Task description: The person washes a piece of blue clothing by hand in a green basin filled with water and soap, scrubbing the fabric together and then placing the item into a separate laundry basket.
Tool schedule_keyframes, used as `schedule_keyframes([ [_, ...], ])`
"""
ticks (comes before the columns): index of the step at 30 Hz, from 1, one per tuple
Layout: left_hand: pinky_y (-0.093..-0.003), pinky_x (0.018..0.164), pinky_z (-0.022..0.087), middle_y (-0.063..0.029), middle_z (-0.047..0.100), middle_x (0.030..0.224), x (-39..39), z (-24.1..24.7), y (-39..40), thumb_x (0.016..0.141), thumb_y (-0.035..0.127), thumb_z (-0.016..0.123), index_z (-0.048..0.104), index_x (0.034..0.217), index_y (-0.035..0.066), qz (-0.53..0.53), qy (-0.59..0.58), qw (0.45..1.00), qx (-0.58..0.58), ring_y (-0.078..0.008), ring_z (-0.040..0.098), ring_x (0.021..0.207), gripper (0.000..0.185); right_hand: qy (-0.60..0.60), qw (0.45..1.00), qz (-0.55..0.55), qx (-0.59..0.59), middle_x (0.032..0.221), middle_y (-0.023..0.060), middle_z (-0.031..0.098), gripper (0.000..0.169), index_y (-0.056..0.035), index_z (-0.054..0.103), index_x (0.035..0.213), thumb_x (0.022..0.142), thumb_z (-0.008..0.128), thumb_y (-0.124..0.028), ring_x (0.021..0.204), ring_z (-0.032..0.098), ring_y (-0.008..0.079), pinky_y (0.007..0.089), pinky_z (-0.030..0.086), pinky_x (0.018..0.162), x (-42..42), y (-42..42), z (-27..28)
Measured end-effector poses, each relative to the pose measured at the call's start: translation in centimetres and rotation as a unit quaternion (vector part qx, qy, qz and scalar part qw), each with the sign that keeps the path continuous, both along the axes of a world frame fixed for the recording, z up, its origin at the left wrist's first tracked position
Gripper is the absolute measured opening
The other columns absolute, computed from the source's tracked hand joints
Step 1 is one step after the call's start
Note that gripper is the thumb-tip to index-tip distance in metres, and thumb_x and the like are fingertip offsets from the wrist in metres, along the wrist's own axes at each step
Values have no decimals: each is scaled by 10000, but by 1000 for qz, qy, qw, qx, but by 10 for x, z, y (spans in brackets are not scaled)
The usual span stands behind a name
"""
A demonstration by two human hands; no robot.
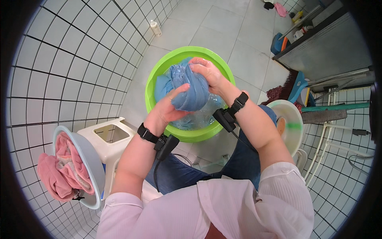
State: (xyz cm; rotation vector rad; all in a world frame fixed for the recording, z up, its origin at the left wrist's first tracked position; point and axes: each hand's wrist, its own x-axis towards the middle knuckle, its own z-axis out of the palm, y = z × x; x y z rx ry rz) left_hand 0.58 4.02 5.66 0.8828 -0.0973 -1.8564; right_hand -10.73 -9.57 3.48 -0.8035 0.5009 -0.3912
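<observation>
Wet blue cloth (192,89) is bunched up between my two hands, over a bright green plastic basin (191,137). Under its near side my left hand (170,107) cups it, thumb on top. At the upper right my right hand (209,71) grips a fold with bent fingers. More of the blue fabric lies in the basin to the left and below, partly in sudsy water (206,113). Whether all of it is one garment I cannot tell. Black straps with small black devices sit on both wrists.
On my left, a pale blue basin (98,179) holding pink clothing (65,167) stands by a white plastic stool (112,134). A pump bottle (155,28) stands by the tiled wall. To the right are a whitish bucket (294,110), a blue dustpan (298,86) and a white rack (326,131).
</observation>
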Motion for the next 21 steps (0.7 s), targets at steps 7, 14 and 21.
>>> schedule_keyframes([
  [7,-326,789,479,-87,575,1065,5,-41,-9,805,197,588,485,1150,26,7,-74,997,-14,-193,585,928,399,147,950,-38,-274,781,50,575,235,-31,592,959,779,595,-182,678,528,117,267,445,597,3,9,-23],
  [14,-293,670,499,-81,616,856,-24,-48,-39,755,116,567,577,953,9,52,-274,960,-28,-176,616,740,225,270,853,-43,-444,1067,166,554,425,-64,560,1137,768,564,-277,981,527,247,345,408,854,-8,5,-24],
  [21,-278,620,494,-66,605,767,-8,-55,-26,704,46,512,586,802,-15,-23,-19,997,77,-155,600,664,137,97,938,64,-327,1356,143,345,658,-158,347,1361,786,609,-340,1264,299,226,341,272,1022,-32,-2,-3],
])
